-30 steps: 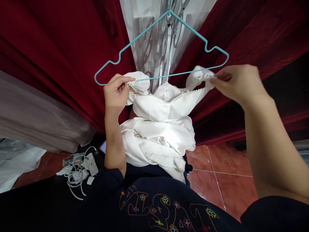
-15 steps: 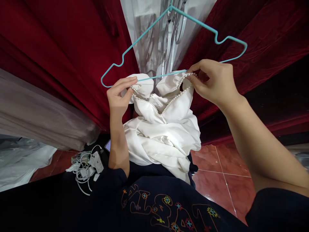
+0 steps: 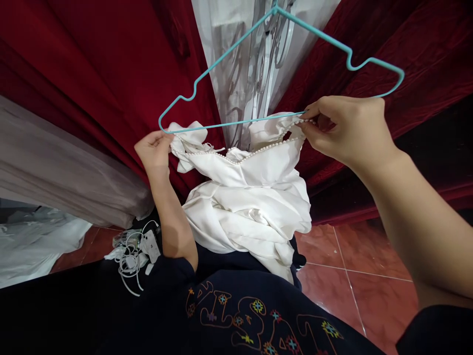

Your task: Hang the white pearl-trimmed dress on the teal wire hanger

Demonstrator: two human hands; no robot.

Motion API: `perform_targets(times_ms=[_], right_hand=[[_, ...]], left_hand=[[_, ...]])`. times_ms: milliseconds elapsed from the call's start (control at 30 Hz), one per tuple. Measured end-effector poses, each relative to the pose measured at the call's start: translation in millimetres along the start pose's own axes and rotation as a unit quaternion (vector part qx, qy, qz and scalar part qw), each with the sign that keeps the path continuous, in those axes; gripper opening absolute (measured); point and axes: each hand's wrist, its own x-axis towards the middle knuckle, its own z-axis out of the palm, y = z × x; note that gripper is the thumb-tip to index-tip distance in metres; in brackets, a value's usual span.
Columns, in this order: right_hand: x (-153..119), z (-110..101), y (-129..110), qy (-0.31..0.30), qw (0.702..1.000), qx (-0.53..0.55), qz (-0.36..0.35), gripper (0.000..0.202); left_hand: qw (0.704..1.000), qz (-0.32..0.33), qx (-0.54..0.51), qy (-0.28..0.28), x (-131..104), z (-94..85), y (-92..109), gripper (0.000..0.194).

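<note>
A white dress [image 3: 258, 172] with a pearl-beaded neckline lies bunched over my lap, its top raised toward a light-blue hanger [image 3: 236, 122]. My left hand [image 3: 153, 148] pinches the beaded edge of the left shoulder, just below the hanger's left corner. With fingers closed, my right hand [image 3: 343, 123] grips the other shoulder's beaded edge together with the hanger's bottom bar. The bar passes in front of the white sleeves. Part of the bar is hidden behind my right hand, and the hanger's hook is cut off at the top.
Red curtains [image 3: 111, 59] hang on both sides, with white metal scrollwork [image 3: 264, 74] between them. A greyish curtain [image 3: 74, 158] hangs at left. White cables [image 3: 129, 268] and a white phone [image 3: 150, 246] lie on a black surface. Red floor tiles [image 3: 332, 246] show at right.
My left hand has moved left and slightly down, pulling the neckline wider. My right hand and the hanger have shifted right.
</note>
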Motion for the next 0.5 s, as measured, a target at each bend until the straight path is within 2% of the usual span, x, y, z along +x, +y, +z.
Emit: perform_targets(times_ms=[133,233,300,400,500], right_hand=[[2,-4,-3,-0.020,0.999,-0.044,-0.014,0.005],[2,-5,-4,-0.029,0.998,-0.054,-0.016,0.007],[1,-4,-4,-0.027,0.998,-0.047,-0.017,0.007],[0,-2,-5,-0.017,0.999,-0.032,-0.021,0.006],[-3,-2,-6,-0.002,0.999,-0.021,-0.024,0.006]], left_hand=[[0.994,0.088,0.031,0.065,31,-2.0,35,0.029],[0.975,0.208,0.055,0.055,32,6.3,66,0.030],[0.962,0.254,0.094,0.032,27,19.4,85,0.024],[0.949,0.248,0.193,0.002,22,39.6,102,0.017],[0.941,0.216,0.260,-0.007,22,42.1,106,0.021]])
